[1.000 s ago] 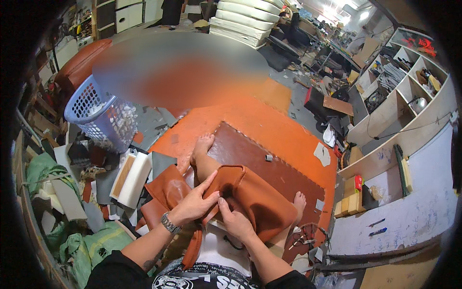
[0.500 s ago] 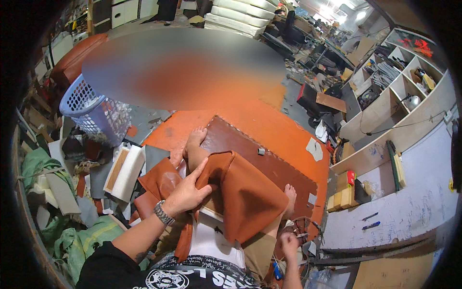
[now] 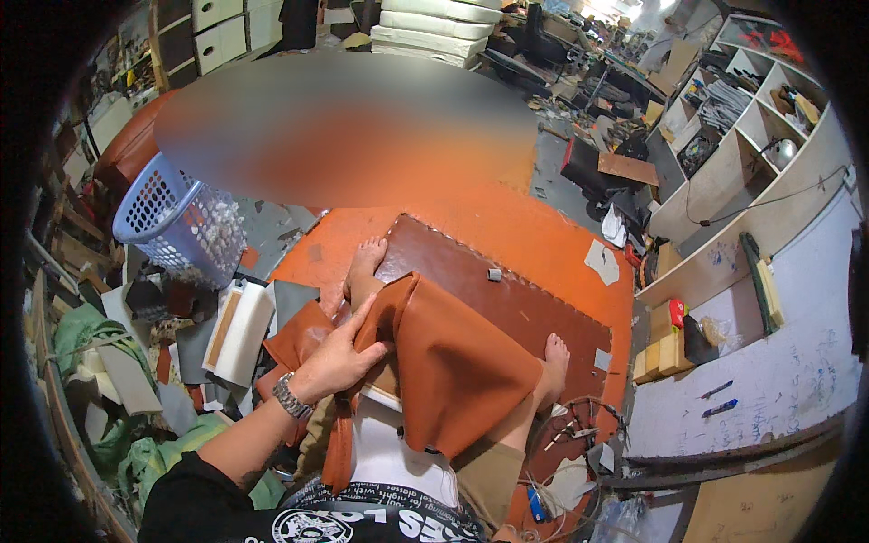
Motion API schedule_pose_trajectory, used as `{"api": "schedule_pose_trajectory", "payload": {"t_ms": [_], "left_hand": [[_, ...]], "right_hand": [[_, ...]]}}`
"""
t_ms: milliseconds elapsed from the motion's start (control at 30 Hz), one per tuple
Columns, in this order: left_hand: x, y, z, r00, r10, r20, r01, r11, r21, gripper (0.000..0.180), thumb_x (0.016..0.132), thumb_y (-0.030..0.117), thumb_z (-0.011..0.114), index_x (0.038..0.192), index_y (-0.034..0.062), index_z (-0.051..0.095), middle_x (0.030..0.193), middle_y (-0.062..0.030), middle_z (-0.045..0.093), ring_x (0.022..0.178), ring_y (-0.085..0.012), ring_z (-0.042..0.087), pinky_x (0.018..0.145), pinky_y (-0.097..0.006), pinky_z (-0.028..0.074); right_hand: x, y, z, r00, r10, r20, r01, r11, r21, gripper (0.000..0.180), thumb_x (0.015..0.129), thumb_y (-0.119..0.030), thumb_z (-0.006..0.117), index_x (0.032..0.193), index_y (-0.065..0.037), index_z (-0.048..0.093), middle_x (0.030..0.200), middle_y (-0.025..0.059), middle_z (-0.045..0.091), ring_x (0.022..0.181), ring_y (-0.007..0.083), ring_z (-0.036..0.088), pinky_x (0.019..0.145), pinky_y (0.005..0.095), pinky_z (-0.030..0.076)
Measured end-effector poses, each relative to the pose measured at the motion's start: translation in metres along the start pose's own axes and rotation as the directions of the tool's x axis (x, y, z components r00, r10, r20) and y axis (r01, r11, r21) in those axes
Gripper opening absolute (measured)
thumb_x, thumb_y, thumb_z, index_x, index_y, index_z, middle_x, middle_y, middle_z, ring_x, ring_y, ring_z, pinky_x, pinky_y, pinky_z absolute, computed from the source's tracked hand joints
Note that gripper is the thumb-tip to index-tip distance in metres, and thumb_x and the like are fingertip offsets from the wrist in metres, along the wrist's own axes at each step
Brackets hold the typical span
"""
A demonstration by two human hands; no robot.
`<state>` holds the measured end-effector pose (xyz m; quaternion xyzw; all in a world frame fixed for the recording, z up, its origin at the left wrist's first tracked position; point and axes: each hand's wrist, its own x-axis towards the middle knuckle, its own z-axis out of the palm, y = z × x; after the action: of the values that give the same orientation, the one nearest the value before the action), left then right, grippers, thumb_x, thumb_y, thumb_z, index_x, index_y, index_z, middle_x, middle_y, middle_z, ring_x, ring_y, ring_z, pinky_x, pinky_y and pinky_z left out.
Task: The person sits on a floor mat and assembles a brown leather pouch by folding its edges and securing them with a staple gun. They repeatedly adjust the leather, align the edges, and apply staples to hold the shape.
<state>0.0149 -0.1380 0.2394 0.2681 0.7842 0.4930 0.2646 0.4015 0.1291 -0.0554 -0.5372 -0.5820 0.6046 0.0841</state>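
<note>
I sit on the floor with an orange-brown leather cover (image 3: 457, 366) draped over a white foam pad (image 3: 389, 443) on my lap. My left hand (image 3: 339, 357), a watch on its wrist, grips the cover's left edge, with the index finger stretched up along the fold. My right hand is out of view. My bare feet rest on a dark brown stitched leather panel (image 3: 507, 299) lying on the orange floor covering (image 3: 543, 226).
A blue plastic basket (image 3: 181, 217) stands at the left, with foam blocks (image 3: 240, 330) and leather scraps (image 3: 294, 339) beside my left leg. A small grey block (image 3: 493, 274) lies on the panel. Cables (image 3: 579, 425) and a blue-handled tool (image 3: 534, 502) lie at my right; white shelves (image 3: 724, 172) beyond.
My right hand left the cover, reached down to my right side and went out of view. The left hand keeps hold of the cover, which now hangs lower over my lap.
</note>
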Motion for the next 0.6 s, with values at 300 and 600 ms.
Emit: {"api": "schedule_pose_trajectory", "payload": {"t_ms": [300,600], "left_hand": [[-0.008,-0.009,-0.001,1.0,0.002,-0.017,-0.003,0.999,-0.041,0.093,0.1,0.012,0.072,0.175,0.0036,0.018,0.159,-0.0263,0.055,0.142,-0.0301,0.06,0.119,-0.038,0.049],[-0.005,-0.019,0.004,0.999,0.026,-0.042,-0.029,0.998,-0.055,0.097,0.097,0.013,0.074,0.175,0.0059,0.018,0.154,-0.0293,0.058,0.141,-0.034,0.062,0.118,-0.039,0.049]], "right_hand": [[-0.06,0.016,-0.018,0.989,0.145,0.028,-0.147,0.98,0.133,0.036,0.096,-0.023,0.079,0.124,-0.003,0.073,0.107,0.0071,0.078,0.086,0.0225,0.073,0.079,0.0409,0.06],[-0.161,-0.222,-0.081,0.933,-0.34,0.119,0.351,0.932,-0.086,0.053,0.092,-0.009,0.086,0.139,0.0,0.064,0.118,0.0089,0.073,0.103,0.0184,0.071,0.09,0.0352,0.059]]}}
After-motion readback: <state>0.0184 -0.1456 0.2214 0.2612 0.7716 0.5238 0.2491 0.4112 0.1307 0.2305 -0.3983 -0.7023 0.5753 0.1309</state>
